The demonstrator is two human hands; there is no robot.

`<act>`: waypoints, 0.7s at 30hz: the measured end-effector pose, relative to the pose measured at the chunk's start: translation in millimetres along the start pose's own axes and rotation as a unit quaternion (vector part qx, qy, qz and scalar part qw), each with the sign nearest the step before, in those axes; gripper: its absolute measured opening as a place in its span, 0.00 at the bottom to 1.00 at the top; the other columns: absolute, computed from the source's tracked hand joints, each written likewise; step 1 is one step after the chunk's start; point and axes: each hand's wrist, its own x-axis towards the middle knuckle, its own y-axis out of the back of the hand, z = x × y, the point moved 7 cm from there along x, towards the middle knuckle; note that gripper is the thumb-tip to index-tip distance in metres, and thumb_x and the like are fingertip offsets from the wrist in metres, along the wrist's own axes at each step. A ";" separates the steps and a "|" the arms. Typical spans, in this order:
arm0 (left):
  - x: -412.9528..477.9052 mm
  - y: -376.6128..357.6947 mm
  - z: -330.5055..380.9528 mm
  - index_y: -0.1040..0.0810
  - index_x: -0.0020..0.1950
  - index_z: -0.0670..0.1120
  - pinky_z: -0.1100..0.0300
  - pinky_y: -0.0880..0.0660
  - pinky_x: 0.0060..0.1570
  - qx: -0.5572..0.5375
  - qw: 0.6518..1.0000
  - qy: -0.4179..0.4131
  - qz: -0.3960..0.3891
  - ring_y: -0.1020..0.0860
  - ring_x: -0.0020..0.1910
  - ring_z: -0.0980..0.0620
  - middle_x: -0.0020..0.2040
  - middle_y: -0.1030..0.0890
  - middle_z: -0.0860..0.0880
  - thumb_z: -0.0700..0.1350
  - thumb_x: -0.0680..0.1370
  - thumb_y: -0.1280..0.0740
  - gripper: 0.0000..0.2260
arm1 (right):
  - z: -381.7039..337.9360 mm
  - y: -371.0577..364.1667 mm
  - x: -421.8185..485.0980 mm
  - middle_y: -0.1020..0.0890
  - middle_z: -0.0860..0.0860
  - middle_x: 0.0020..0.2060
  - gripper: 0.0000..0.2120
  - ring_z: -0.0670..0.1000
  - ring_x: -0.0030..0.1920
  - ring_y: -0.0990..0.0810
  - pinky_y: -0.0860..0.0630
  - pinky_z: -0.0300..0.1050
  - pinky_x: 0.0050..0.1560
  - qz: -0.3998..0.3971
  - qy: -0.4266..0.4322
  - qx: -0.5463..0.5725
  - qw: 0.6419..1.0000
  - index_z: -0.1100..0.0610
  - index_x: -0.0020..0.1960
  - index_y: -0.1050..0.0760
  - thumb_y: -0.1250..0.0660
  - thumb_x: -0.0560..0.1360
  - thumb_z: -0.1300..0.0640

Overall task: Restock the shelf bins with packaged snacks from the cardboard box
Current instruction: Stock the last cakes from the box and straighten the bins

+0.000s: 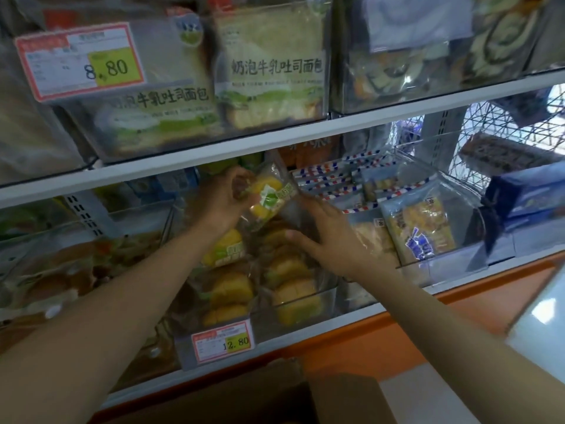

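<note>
My left hand (224,198) grips a clear packet of yellow cakes with a green label (269,198), held tilted above the middle clear shelf bin (305,298). My right hand (324,232) rests with spread fingers on the packets at the bin's right side, touching the held packet's lower end. Several more yellow-cake packets (232,289) fill that bin, which carries a 12.80 price tag (223,341). The cardboard box (342,399) shows at the bottom edge, its flaps open below the shelf.
A bin of blue-labelled biscuit packets (422,231) stands to the right, a bin of brownish packets (61,270) to the left. The shelf above holds toast-bread packs (269,71) behind an 8.80 tag (82,61). An orange shelf base (397,332) runs below.
</note>
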 end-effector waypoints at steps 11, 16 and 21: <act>64.3 -27.1 -33.5 0.25 0.57 0.44 0.55 0.27 0.49 0.131 0.987 0.008 -0.096 0.24 0.53 0.47 0.53 0.22 0.47 0.39 0.73 0.27 0.15 | -2.1 2.4 -6.2 0.30 0.51 0.70 0.21 0.49 0.71 0.36 0.39 0.48 0.71 0.018 0.007 0.076 0.997 0.52 0.69 0.32 0.35 0.78 0.50; 54.3 -16.5 -44.4 0.24 0.57 0.45 0.55 0.27 0.50 0.173 0.982 0.001 -0.072 0.23 0.56 0.45 0.57 0.21 0.45 0.42 0.73 0.27 0.14 | -4.2 0.6 -5.2 0.29 0.51 0.68 0.20 0.50 0.69 0.34 0.37 0.51 0.70 0.026 0.021 0.060 0.998 0.52 0.68 0.30 0.35 0.78 0.50; 62.4 -32.3 -31.5 0.25 0.53 0.45 0.52 0.26 0.50 0.193 0.976 -0.031 -0.093 0.23 0.52 0.44 0.52 0.21 0.45 0.42 0.72 0.26 0.13 | -4.7 0.6 -5.1 0.27 0.50 0.65 0.18 0.49 0.67 0.31 0.35 0.53 0.69 0.037 0.032 0.056 0.997 0.53 0.67 0.29 0.35 0.78 0.52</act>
